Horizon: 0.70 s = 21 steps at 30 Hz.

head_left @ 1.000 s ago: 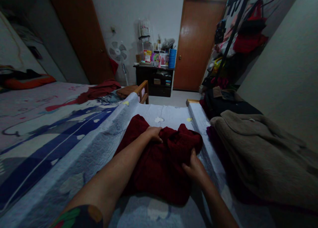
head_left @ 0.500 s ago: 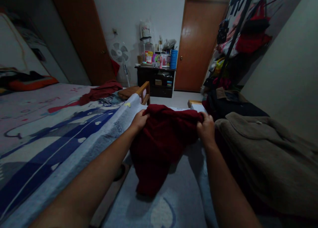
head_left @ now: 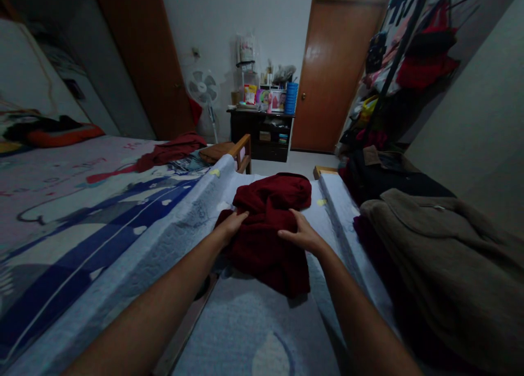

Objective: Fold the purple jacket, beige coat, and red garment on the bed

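Your dark red garment (head_left: 268, 250) is lying bunched on the pale blue bedding (head_left: 245, 327), filling the space between your 2 grips. Its rounded upper part is reaching beyond both of them, away from you, and its lower panel is spreading back toward you, with 1 corner sitting on the near side of your right grip (head_left: 306, 235). Your left grip (head_left: 230, 226) is resting against the garment's left side, the thumb lying over the cloth, while a small dark red flap is showing just past the back of that hand. Your right grip is standing wide, its thumb and 1 finger parted over the cloth.

You are hiding most of your left fingers in or under the folds, so I cannot tell whether they are pinching fabric. Your right hand's remaining fingers are also staying out of sight. The dim light is making the folds hard to separate. Nearer you than the left grip, your left forearm is partly covering a flat, light-edged object (head_left: 184, 332) that I cannot identify. The frame's bottom edge is cutting off both forearms.
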Motion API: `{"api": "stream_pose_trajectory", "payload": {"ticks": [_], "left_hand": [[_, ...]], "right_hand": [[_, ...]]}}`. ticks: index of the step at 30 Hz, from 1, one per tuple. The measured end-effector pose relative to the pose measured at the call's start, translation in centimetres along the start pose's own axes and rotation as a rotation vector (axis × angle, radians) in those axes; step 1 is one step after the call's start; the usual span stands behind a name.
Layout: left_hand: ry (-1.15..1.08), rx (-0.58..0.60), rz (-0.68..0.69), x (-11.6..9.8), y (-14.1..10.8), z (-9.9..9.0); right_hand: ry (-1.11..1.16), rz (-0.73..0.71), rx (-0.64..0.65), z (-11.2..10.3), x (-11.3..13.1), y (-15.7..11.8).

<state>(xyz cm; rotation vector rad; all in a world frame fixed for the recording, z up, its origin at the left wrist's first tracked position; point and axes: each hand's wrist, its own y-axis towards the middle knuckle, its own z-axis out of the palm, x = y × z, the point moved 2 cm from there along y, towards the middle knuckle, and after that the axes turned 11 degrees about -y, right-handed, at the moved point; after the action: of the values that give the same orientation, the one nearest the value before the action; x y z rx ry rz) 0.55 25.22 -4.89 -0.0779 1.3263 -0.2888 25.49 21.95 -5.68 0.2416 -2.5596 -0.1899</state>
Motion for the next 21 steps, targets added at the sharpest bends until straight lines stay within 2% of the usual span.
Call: {"api": "stream_pose_trajectory", "payload": {"ticks": [3,6,9,12,14,16,18,19,21], "left_hand": [[0.057,0.113,-0.046,-0.1,-1.0,1.0],[0.045,0.141,-0.02,-0.6,-1.5,1.3],[0.016,0.015,0.113,-2.0,-1.3,0.0],[-0.045,-0.116,0.192,-4.3,-1.1,-2.1],[-0.118,-0.193,0.176,-5.9,-1.1,-3.4],[-0.212,-0.252,0.095,-6.8,-1.2,-4.4],[-0.247,-0.297,0.025,-7.1,-1.5,-5.0],[-0.193,-0.326,0.037,-7.0,-1.6,-5.3],[0.128,-0.398,0.175,-6.8,-2.1,-5.9]], "right_hand": [[-0.033,-0.076,0.058,1.7,2.3,-1.6],[-0.013,-0.084,0.06,1.2,3.1,-2.3],[0.041,-0.016,0.036,-1.8,1.9,-2.8],[-0.028,0.138,-0.121,-6.5,-0.5,-3.4],[-0.17,0.26,-0.284,-9.5,-1.9,-3.9],[-0.332,0.384,-0.448,-11.6,-2.7,-4.4],[-0.48,0.469,-0.559,-12.2,-2.5,-5.0],[-0.534,0.482,-0.583,-11.9,-2.1,-5.2],[-0.58,0.421,-0.55,-10.4,-0.8,-5.7]]}}
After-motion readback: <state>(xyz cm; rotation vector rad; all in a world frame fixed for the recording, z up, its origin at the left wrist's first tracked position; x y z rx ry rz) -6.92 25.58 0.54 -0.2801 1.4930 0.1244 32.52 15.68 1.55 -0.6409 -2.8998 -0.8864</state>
